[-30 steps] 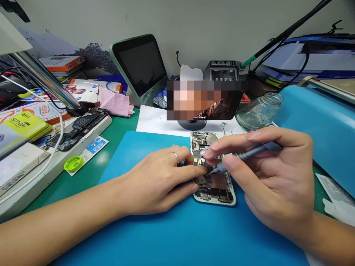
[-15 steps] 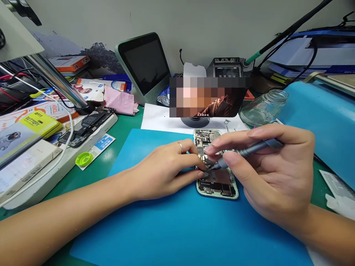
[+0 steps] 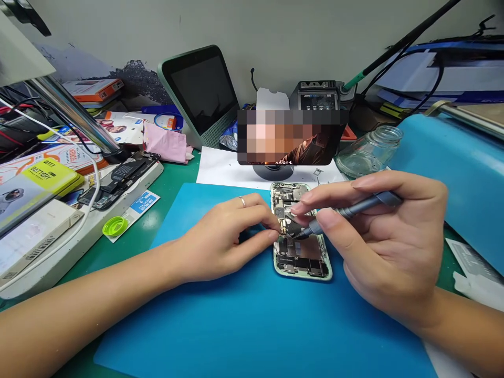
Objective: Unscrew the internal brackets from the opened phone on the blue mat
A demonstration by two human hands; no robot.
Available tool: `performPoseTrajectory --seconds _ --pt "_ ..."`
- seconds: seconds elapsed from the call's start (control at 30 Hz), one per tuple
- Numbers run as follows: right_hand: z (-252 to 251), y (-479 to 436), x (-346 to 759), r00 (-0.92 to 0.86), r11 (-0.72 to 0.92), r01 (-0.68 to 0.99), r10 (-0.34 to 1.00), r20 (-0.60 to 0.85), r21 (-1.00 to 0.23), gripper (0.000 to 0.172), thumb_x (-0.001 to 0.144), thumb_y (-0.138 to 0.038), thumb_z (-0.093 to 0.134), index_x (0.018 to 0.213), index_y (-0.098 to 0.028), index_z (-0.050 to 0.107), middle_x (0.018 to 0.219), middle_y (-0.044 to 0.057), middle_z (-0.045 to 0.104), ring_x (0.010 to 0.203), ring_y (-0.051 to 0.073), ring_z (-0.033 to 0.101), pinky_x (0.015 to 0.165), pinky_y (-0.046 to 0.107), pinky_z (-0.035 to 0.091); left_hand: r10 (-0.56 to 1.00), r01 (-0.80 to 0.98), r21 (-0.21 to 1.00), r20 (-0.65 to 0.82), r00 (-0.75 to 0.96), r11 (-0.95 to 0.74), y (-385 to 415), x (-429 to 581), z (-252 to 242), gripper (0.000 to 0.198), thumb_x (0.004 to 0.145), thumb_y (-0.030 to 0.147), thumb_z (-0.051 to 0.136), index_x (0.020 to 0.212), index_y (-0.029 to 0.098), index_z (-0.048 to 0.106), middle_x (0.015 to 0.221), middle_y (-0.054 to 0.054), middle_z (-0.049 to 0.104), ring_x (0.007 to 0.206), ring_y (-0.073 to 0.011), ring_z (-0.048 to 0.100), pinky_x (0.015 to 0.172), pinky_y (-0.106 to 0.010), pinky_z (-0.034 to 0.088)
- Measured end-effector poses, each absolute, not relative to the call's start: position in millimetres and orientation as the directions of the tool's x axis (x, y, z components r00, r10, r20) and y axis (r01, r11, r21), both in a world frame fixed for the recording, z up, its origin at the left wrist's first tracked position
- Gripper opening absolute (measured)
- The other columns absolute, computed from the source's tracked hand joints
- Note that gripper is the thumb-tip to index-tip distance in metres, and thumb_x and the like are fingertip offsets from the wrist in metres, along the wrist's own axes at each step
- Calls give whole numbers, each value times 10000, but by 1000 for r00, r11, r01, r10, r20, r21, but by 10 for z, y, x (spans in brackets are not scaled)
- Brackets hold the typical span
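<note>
An opened phone (image 3: 303, 252) with a pale green frame lies on a blue mat (image 3: 236, 325), its inner parts showing. My right hand (image 3: 388, 241) holds a grey screwdriver (image 3: 352, 209) between thumb and fingers, its thin tip over the middle of the phone. At the phone's left edge, my left hand (image 3: 232, 236), with a ring on one finger, has thumb and fingertips together. Whatever may be pinched there is too small to make out.
Behind the phone stands a propped screen (image 3: 311, 149), partly pixelated. A glass jar (image 3: 370, 152) is at its right. On the left are a white power strip (image 3: 51, 268), boxes, a green cap (image 3: 115, 226) and another opened phone (image 3: 122, 178).
My left fingertips have drawn back and up slightly from the phone's middle to its left edge. The whole view has shifted a little. My right hand still holds the screwdriver.
</note>
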State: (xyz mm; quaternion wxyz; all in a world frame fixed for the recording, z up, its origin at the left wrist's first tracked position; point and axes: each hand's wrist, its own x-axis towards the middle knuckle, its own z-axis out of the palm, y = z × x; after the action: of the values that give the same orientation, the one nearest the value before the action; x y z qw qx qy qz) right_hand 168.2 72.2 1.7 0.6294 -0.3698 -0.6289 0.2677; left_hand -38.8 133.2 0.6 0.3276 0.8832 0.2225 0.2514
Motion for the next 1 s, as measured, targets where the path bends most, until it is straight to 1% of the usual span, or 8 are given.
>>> performPoseTrajectory --seconds 0.1,0.17,0.27,0.37,0.47,0.67,0.83,1.0 --pt "12 730 1713 47 592 133 797 602 -795 360 941 -63 650 1127 -343 520 981 -11 726 862 195 753 757 378 673 585 255 678 312 749 -689 1315 -405 8 77 1020 187 569 994 184 641 930 -23 691 827 -143 618 747 -271 482" --pt "12 740 1729 31 591 133 800 599 -796 348 944 -59 642 1131 -321 508 1003 -4 716 882 184 754 767 367 674 588 282 624 359 725 -729 1297 -419 5 74 1012 161 570 994 180 639 906 -19 693 811 -138 618 743 -271 482" --pt "1 740 1743 15 566 106 821 571 -817 344 942 -71 655 1135 -309 497 1031 3 712 903 187 757 813 382 683 520 327 420 522 677 -847 1273 -446 5 86 999 122 576 994 174 645 903 -30 702 831 -143 631 767 -285 492" --pt "-23 717 1749 -28 513 83 858 512 -854 356 951 -82 653 1144 -325 479 1042 -7 713 917 185 762 760 353 690 412 390 178 609 677 -903 1262 -476 24 73 984 128 599 985 179 651 907 -42 718 786 -157 617 727 -311 482" --pt "-43 699 1751 -77 495 104 869 489 -863 344 962 -96 642 1149 -329 471 1037 -9 709 920 173 765 705 306 679 358 440 -1 580 732 -898 1266 -500 62 68 975 151 608 957 174 669 878 -56 731 727 -184 579 685 -344 469" --pt "-38 725 1760 -89 560 142 828 553 -816 328 968 -83 630 1151 -306 475 1019 3 703 933 169 752 724 308 678 343 543 -326 505 792 -774 1302 -541 154 166 969 198 595 833 172 687 853 -83 727 722 -240 563 636 -395 408" --pt "-45 715 1766 -110 577 185 816 567 -795 314 981 -70 599 1167 -288 470 1030 16 683 946 150 736 742 276 664 427 611 -433 451 783 -662 1300 -547 171 220 952 172 581 741 197 639 752 -56 643 728 -257 550 621 -408 383" --pt "-49 725 1804 -136 643 214 765 629 -736 338 970 -49 594 1201 -274 493 1031 32 677 945 166 739 747 309 661 488 609 -372 374 789 -701 1222 -519 134 230 933 189 575 707 210 610 714 -43 594 731 -254 551 635 -406 387"
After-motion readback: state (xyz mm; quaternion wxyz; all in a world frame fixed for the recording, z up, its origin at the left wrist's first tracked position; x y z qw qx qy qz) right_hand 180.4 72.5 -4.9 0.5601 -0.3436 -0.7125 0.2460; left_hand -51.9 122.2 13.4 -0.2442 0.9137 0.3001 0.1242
